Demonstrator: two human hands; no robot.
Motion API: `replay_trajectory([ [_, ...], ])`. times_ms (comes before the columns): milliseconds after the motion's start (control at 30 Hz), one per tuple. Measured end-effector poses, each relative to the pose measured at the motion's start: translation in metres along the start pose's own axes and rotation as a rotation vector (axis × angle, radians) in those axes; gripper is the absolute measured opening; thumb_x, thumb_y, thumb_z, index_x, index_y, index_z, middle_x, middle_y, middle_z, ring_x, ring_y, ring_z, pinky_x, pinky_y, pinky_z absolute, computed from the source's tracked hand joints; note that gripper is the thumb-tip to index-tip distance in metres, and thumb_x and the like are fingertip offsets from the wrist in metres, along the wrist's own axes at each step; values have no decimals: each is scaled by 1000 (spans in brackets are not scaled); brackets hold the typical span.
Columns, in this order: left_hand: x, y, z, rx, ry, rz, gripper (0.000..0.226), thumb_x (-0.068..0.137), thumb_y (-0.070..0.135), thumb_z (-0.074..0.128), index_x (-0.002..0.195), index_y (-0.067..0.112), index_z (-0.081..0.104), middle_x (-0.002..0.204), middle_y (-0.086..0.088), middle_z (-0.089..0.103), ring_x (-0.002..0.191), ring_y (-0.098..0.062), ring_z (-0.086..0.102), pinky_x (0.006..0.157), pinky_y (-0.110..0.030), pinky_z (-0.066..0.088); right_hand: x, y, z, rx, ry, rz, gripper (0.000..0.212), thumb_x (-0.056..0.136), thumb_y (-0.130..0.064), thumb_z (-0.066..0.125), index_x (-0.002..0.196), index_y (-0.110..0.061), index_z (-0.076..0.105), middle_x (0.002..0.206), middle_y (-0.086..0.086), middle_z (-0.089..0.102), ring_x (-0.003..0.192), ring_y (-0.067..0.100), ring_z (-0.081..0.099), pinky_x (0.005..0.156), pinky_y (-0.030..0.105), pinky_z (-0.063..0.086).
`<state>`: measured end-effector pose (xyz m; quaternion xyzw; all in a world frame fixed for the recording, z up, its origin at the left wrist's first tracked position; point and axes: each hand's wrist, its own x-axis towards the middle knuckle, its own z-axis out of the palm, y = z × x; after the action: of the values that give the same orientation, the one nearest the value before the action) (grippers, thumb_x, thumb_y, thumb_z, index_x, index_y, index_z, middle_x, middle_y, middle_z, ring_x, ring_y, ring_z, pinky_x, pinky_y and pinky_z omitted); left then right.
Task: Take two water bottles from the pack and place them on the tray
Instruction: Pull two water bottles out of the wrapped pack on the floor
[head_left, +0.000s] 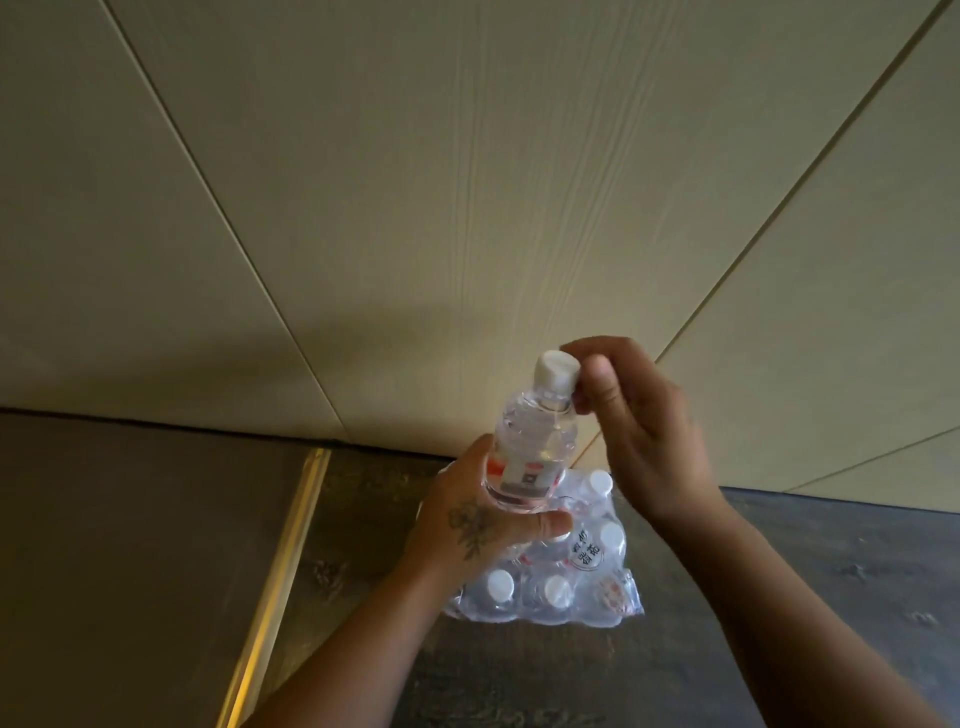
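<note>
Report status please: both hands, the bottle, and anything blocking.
Left hand grips water bottle at its base, above the pack. Right hand fingers at the cap. Tray not in view. No obstruction seen.

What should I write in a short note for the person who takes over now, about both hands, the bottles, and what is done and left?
Left hand: shut on the lower body of one water bottle, lifted above the pack.
Right hand: fingers at the bottle's white cap; whether the grip is closed there is unclear.
Pack: on the dark floor, other bottles inside the wrap.
Done: one bottle out.
Left: place it on the tray, which is not in view, then take the second.
</note>
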<state>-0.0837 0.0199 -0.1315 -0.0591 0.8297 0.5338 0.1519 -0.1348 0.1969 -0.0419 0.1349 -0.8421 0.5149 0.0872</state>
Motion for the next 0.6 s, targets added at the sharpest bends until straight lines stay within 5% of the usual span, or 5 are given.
replay_trajectory([
  [67,2,-2,-3,-49,16,-30,82,46,84,93,116,58,61,101,41,74,90,25,67,73,-4,49,-8,29,9,-45,-4,216,34,112,-49,44,106,-27,69,93,-6,75,81,13,72,74,36,59],
  [133,5,-7,-5,-105,23,-65,81,47,70,101,117,46,68,101,30,81,88,19,72,76,-10,51,-23,60,17,-364,-218,235,21,112,-28,50,105,-26,69,102,-2,74,85,14,70,78,36,58],
  [267,8,-7,-13,-146,46,-63,82,49,63,102,120,44,66,112,22,81,101,9,72,85,-19,53,-65,93,35,-713,-698,161,34,105,-39,65,138,-34,61,147,-7,62,125,11,64,104,34,57],
  [367,11,1,-10,-141,74,-45,80,48,65,100,117,49,62,108,31,77,96,18,69,76,-5,50,-83,103,43,-747,-697,178,60,103,-39,69,157,-35,45,164,-8,47,145,15,52,115,38,49],
  [600,10,10,-2,-129,63,-17,80,51,65,100,120,47,63,112,28,77,100,14,69,81,-11,51,-90,99,44,-651,-507,136,56,101,-22,74,153,-20,54,154,4,61,136,23,64,109,40,57],
])
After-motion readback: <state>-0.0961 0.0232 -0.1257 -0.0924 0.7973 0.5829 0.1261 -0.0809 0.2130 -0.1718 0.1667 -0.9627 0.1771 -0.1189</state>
